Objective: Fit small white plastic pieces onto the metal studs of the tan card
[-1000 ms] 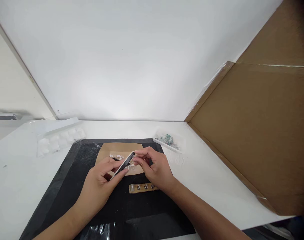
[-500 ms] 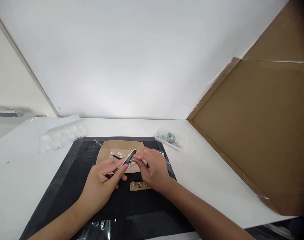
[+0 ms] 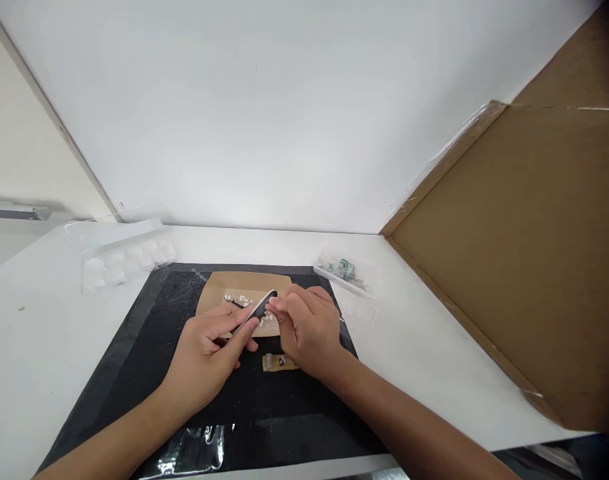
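My left hand [image 3: 209, 347] is closed on a slim black and silver tool [image 3: 258, 311] that slants up to the right. The fingers of my right hand [image 3: 309, 330] are pinched at the tool's upper tip; whether they hold anything small there I cannot make out. Both hands hover over a tan sheet [image 3: 219, 288] strewn with several small white parts [image 3: 241, 300]. Just below my right hand lies a narrow tan strip [image 3: 274, 363] with round metal pieces, partly hidden by that hand. All of this rests on a black mat [image 3: 134, 347].
A clear plastic tray [image 3: 121, 257] sits at the mat's back left. A clear bag with green parts [image 3: 344, 272] lies at the back right. A large cardboard panel [image 3: 524, 253] leans along the right side. A white table [image 3: 419, 347] and white wall surround the mat.
Both hands have drifted slightly away from me and to the right over the tan sheet. My right hand now covers more of the narrow strip.
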`<action>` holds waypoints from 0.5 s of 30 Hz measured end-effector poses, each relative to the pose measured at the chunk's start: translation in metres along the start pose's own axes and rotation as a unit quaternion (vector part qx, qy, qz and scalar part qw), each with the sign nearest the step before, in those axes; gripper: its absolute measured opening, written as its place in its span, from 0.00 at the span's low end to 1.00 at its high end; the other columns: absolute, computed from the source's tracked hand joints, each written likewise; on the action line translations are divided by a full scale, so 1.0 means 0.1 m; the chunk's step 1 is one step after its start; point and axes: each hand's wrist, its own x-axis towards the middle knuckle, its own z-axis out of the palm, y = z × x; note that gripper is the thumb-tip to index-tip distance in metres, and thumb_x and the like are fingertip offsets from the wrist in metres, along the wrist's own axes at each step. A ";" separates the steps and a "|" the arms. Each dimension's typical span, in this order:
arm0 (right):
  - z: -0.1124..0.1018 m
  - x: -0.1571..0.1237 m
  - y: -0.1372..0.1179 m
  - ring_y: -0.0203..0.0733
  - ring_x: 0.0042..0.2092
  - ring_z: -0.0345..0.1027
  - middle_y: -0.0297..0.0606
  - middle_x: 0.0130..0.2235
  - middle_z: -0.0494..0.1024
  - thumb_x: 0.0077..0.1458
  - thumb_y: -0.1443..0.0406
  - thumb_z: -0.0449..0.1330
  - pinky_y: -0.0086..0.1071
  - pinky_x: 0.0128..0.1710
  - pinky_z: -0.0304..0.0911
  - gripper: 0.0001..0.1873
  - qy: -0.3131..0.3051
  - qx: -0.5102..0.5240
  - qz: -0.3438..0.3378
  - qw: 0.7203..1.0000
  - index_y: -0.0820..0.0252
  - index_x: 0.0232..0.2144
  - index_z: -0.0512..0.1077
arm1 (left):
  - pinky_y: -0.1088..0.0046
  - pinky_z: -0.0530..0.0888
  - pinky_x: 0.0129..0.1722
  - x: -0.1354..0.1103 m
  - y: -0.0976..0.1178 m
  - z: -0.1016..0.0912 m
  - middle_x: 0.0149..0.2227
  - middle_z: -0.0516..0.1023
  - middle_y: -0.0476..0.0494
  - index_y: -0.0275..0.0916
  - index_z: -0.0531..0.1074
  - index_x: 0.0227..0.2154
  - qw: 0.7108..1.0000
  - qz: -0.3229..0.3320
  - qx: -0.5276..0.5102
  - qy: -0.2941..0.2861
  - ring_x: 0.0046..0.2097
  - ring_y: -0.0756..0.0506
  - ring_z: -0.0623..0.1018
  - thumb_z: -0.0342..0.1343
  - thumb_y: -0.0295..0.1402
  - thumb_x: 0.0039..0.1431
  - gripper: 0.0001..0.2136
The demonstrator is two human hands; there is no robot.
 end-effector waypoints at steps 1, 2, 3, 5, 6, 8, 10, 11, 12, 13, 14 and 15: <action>0.00 0.00 0.00 0.40 0.30 0.67 0.35 0.29 0.77 0.71 0.69 0.57 0.38 0.35 0.54 0.12 0.003 0.002 -0.003 1.000 0.55 0.32 0.67 | 0.82 0.76 0.19 0.00 0.00 0.00 0.29 0.80 0.46 0.43 0.88 0.45 1.000 -0.003 -0.001 0.001 0.23 0.52 0.75 0.62 0.42 0.68 0.13; 0.00 0.01 0.00 0.40 0.30 0.67 0.35 0.29 0.77 0.71 0.69 0.57 0.38 0.36 0.54 0.12 0.000 0.006 -0.010 1.000 0.55 0.32 0.67 | 0.82 0.76 0.18 0.00 0.00 0.00 0.28 0.80 0.46 0.43 0.88 0.44 1.000 -0.006 -0.003 -0.001 0.23 0.52 0.75 0.62 0.42 0.68 0.13; 0.00 0.01 0.00 0.40 0.30 0.67 0.35 0.30 0.77 0.70 0.70 0.57 0.38 0.37 0.55 0.12 -0.012 0.011 -0.022 1.000 0.55 0.32 0.67 | 0.82 0.76 0.18 -0.01 0.00 0.00 0.28 0.80 0.46 0.43 0.88 0.44 1.000 -0.009 -0.005 -0.005 0.23 0.52 0.75 0.62 0.42 0.68 0.13; 0.00 0.01 0.00 0.39 0.31 0.68 0.34 0.30 0.78 0.70 0.71 0.56 0.38 0.38 0.55 0.12 -0.033 0.017 -0.042 0.998 0.55 0.32 0.67 | 0.82 0.76 0.18 -0.01 0.00 -0.01 0.29 0.80 0.46 0.43 0.88 0.45 1.000 -0.013 -0.009 -0.014 0.24 0.52 0.76 0.61 0.42 0.68 0.13; -0.01 0.01 0.00 0.39 0.31 0.68 0.33 0.30 0.78 0.69 0.72 0.56 0.38 0.38 0.55 0.12 -0.034 0.014 -0.047 0.998 0.55 0.32 0.67 | 0.82 0.76 0.19 -0.01 0.00 -0.01 0.29 0.80 0.46 0.43 0.88 0.45 1.000 -0.013 -0.010 -0.015 0.24 0.52 0.76 0.61 0.42 0.68 0.13; -0.02 0.02 0.00 0.39 0.30 0.67 0.33 0.29 0.77 0.69 0.72 0.57 0.39 0.37 0.53 0.11 -0.015 -0.003 -0.044 0.999 0.54 0.32 0.67 | 0.82 0.77 0.19 -0.01 0.00 -0.02 0.29 0.80 0.46 0.43 0.87 0.47 1.000 -0.011 -0.009 -0.011 0.24 0.52 0.77 0.61 0.41 0.69 0.13; -0.03 0.03 0.00 0.39 0.30 0.67 0.33 0.30 0.78 0.69 0.72 0.57 0.39 0.38 0.53 0.11 0.003 -0.014 -0.046 0.999 0.55 0.33 0.67 | 0.82 0.76 0.19 -0.01 0.00 -0.02 0.29 0.80 0.47 0.44 0.87 0.48 1.000 -0.009 -0.010 -0.007 0.24 0.52 0.76 0.61 0.40 0.69 0.13; -0.04 0.03 0.00 0.39 0.30 0.68 0.33 0.30 0.78 0.69 0.72 0.57 0.39 0.38 0.54 0.11 -0.001 -0.013 -0.052 0.999 0.55 0.33 0.67 | 0.83 0.76 0.19 -0.02 0.00 -0.02 0.28 0.80 0.47 0.43 0.87 0.47 1.000 -0.008 -0.010 -0.006 0.24 0.52 0.76 0.61 0.40 0.69 0.13; -0.04 0.03 0.00 0.39 0.30 0.68 0.33 0.30 0.79 0.69 0.71 0.57 0.39 0.38 0.54 0.11 -0.010 -0.009 -0.061 0.998 0.55 0.33 0.67 | 0.83 0.76 0.19 -0.02 0.01 -0.02 0.28 0.80 0.47 0.43 0.87 0.46 1.000 -0.007 -0.009 -0.010 0.24 0.53 0.75 0.61 0.40 0.69 0.12; -0.05 0.04 0.01 0.39 0.31 0.69 0.33 0.31 0.79 0.70 0.71 0.57 0.39 0.39 0.54 0.11 -0.020 -0.007 -0.069 0.997 0.55 0.33 0.67 | 0.83 0.75 0.18 -0.02 0.01 -0.02 0.28 0.79 0.47 0.43 0.87 0.46 1.000 -0.006 -0.008 -0.012 0.23 0.53 0.75 0.61 0.40 0.69 0.12; -0.05 0.03 0.01 0.38 0.31 0.69 0.33 0.31 0.79 0.70 0.71 0.57 0.38 0.39 0.54 0.11 -0.027 -0.010 -0.073 0.997 0.55 0.33 0.67 | 0.83 0.75 0.18 -0.02 0.00 -0.02 0.28 0.79 0.47 0.43 0.87 0.46 1.000 -0.003 -0.007 -0.013 0.23 0.53 0.75 0.61 0.40 0.69 0.12; -0.05 0.03 0.01 0.38 0.31 0.69 0.32 0.31 0.80 0.70 0.71 0.57 0.38 0.39 0.54 0.11 -0.023 -0.017 -0.072 0.997 0.55 0.33 0.67 | 0.83 0.75 0.18 -0.03 0.00 -0.02 0.28 0.79 0.47 0.43 0.87 0.46 1.000 -0.001 -0.006 -0.012 0.23 0.53 0.75 0.61 0.40 0.69 0.12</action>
